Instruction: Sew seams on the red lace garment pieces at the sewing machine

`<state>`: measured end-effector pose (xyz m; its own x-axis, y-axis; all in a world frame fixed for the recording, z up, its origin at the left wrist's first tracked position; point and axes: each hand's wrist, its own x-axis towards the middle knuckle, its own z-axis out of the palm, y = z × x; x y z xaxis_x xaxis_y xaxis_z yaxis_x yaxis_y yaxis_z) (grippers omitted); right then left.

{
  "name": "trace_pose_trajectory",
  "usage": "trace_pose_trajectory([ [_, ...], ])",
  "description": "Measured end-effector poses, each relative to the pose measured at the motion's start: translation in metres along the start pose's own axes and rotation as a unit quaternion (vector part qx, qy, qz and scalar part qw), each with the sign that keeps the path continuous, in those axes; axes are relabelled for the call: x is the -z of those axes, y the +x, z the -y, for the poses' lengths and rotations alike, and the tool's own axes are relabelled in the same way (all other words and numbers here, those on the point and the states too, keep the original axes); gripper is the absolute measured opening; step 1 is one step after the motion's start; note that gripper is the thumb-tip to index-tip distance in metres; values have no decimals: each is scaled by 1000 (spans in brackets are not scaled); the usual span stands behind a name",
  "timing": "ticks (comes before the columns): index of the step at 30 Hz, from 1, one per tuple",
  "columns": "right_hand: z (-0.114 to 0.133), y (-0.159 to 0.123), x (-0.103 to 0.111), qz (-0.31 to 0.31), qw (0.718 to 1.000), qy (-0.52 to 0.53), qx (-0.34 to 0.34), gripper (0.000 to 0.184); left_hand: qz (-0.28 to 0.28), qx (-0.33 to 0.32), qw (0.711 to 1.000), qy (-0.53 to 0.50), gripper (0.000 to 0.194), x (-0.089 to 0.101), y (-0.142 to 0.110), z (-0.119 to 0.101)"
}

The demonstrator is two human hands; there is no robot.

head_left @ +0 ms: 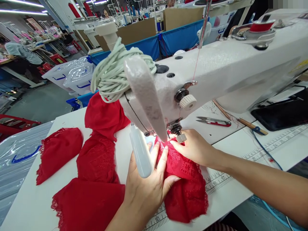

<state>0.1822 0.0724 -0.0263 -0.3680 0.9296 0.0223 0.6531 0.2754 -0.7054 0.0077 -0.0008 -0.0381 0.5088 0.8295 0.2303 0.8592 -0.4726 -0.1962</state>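
Now my L grip (pixel 145 189) lies spread on lace (pixel 184 164), prob. keeping it flat; R grip (pixel 196 147) part-hidden, can't tell if pinching.

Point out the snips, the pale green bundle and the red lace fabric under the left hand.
Snips (pixel 209 121): head view, on the middle, between blade tips and handles.
Pale green bundle (pixel 112 75): head view, on the looped strips.
Red lace fabric (pixel 185 191): head view, on the loose near part.
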Motion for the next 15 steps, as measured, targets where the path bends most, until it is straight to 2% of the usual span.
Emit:
trace_pose_trajectory([
  [6, 5, 0, 6, 48, 999, 18, -17, 19, 14, 6, 1000, 0, 63, 1, -2, -1],
  [10, 5, 0, 9, 76, 995, 68, -3, 18, 19, 10, 1000, -15, 62, 0, -1, -2],
  [15, 5, 0, 10, 75, 992, 102, 13, 17, 8, 23, 997, -79, 56, 3, 0, -1],
])
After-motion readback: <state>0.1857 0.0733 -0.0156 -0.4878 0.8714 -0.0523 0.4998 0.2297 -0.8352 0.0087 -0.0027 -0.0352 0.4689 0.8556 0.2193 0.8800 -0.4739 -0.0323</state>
